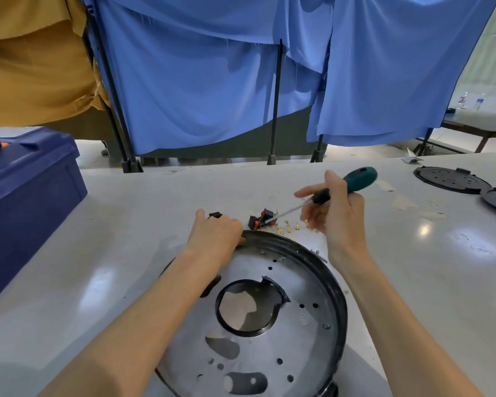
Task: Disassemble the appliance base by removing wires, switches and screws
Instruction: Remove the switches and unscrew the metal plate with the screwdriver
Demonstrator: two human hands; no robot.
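The appliance base lies flat on the counter, close in front of the person. The left hand grips its black rim at about 11 o'clock. The right hand hovers beyond the rim at 1 o'clock, fingers wrapped around a screwdriver. Much looks done: loose switches and brass connectors lie on the counter past 12 o'clock, and no wires show on the plate. What looks like a screw sits near 3 o'clock, so some unscrewing probably remains.
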